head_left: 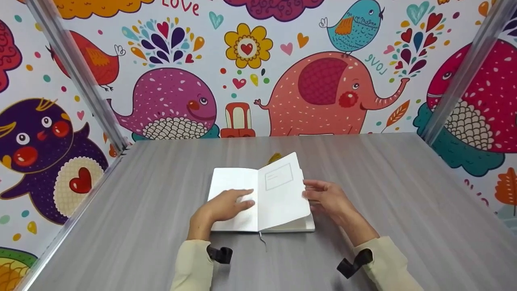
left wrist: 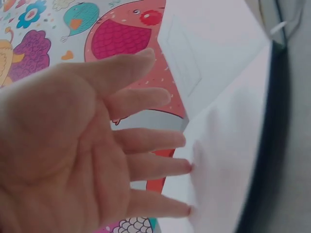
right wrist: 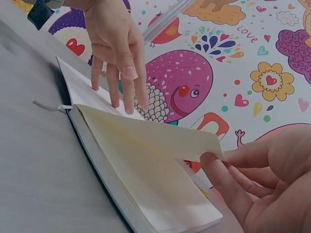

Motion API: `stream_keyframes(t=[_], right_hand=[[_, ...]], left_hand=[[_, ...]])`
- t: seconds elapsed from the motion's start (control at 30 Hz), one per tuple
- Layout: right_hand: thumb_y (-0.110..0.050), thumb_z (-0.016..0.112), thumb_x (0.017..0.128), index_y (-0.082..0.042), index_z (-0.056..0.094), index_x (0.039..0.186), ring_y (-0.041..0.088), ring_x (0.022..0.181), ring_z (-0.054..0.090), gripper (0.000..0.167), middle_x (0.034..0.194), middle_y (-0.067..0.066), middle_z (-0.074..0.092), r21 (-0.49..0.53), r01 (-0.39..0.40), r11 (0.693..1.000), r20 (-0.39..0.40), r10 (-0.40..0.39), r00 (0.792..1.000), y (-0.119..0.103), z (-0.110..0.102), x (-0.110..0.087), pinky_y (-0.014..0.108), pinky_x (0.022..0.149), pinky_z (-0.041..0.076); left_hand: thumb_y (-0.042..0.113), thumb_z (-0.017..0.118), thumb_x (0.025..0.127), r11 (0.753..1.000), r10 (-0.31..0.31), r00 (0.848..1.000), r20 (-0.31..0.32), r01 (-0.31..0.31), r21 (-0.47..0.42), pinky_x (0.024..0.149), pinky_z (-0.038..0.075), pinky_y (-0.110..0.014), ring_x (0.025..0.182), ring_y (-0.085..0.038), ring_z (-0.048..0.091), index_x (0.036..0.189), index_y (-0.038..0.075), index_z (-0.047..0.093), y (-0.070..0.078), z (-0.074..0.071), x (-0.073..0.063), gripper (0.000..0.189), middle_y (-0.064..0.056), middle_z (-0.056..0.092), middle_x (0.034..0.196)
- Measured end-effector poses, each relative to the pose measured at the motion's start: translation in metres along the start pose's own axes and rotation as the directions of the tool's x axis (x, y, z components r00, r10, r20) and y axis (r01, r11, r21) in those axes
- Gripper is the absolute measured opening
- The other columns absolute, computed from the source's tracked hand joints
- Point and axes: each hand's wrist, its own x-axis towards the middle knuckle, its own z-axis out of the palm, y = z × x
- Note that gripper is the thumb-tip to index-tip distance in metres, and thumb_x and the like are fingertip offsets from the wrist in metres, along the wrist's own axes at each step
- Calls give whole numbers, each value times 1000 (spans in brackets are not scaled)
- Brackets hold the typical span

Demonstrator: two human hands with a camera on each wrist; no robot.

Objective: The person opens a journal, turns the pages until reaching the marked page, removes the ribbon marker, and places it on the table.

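An open notebook (head_left: 234,178) with white pages and a dark cover edge lies on the grey table. My left hand (head_left: 224,208) rests on its left page, fingers fairly straight and fingertips touching the paper. At the right, my right hand (head_left: 333,200) pinches the outer edge of a raised page (head_left: 282,202) between thumb and fingers, as the right wrist view shows. That page is tilted up from the stack and bears a printed rectangle with faint lines. A thin ribbon bookmark (head_left: 263,239) hangs out at the notebook's near edge.
Behind the notebook sits a small yellow object (head_left: 274,157), partly hidden by the raised page. Grey table surface (head_left: 161,194) surrounds the notebook. Walls with cartoon animals and metal posts (head_left: 76,72) enclose the back and sides. Black straps (head_left: 220,254) hang at both wrists.
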Motion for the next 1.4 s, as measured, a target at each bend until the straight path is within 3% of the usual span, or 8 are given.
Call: stream_keyframes(t=[0.17, 0.4, 0.53, 0.73, 1.1, 1.27, 1.4], right_hand=[[-9, 66, 95, -3, 56, 141, 14, 94, 67, 48, 131, 17, 61, 29, 30, 999, 22, -31, 999, -6, 3, -5, 30, 79, 58], [-13, 64, 97, -7, 58, 140, 16, 96, 68, 44, 128, 15, 65, -3, 73, 997, 15, -73, 997, -11, 11, -9, 32, 78, 60], [-17, 62, 99, -7, 57, 141, 18, 96, 68, 44, 126, 15, 65, -7, 101, 995, 38, -100, 994, -13, 16, -12, 33, 78, 61], [-30, 62, 99, -10, 53, 145, 25, 113, 63, 51, 136, 16, 61, -41, 167, 985, 107, -162, 981, -14, 25, -20, 37, 82, 62], [-31, 47, 107, -10, 44, 152, 37, 134, 55, 50, 148, 20, 53, -121, 379, 918, 292, -332, 897, -12, 43, -29, 41, 97, 57], [-31, 45, 108, -11, 40, 154, 38, 143, 45, 51, 152, 20, 48, -166, 455, 875, 367, -374, 852, -8, 51, -33, 55, 113, 41], [-30, 46, 107, -15, 40, 155, 35, 147, 39, 50, 156, 18, 45, -194, 492, 849, 415, -384, 825, -5, 56, -35, 59, 117, 33]], left_hand=[[35, 54, 103, 998, -17, 997, -71, 13, -62, 119, 35, -52, 142, -34, 47, 148, 10, 50, -5, -6, -3, 51, -11, 50, 153], [47, 36, 107, 980, -53, 987, -149, 23, -195, 126, 22, -49, 152, -33, 30, 152, 5, 42, -12, -9, -3, 61, -14, 41, 159], [47, 34, 108, 974, -54, 986, -156, 18, -225, 126, 19, -49, 154, -33, 27, 153, 3, 38, -18, -10, -3, 63, -15, 37, 161], [47, 35, 108, 973, -65, 985, -157, 28, -231, 126, 18, -50, 154, -33, 25, 154, 4, 38, -23, -8, -1, 63, -13, 36, 162], [53, 38, 105, 972, -107, 971, -213, 57, -230, 125, 19, -57, 153, -37, 26, 154, 10, 40, -24, -14, -4, 66, -17, 37, 161], [53, 39, 105, 974, -95, 973, -211, 47, -223, 125, 20, -56, 153, -37, 28, 154, 9, 41, -26, -15, -4, 66, -17, 38, 160], [52, 38, 106, 969, -100, 973, -207, 49, -241, 125, 18, -55, 153, -36, 26, 154, 9, 40, -28, -15, -5, 65, -15, 37, 161]])
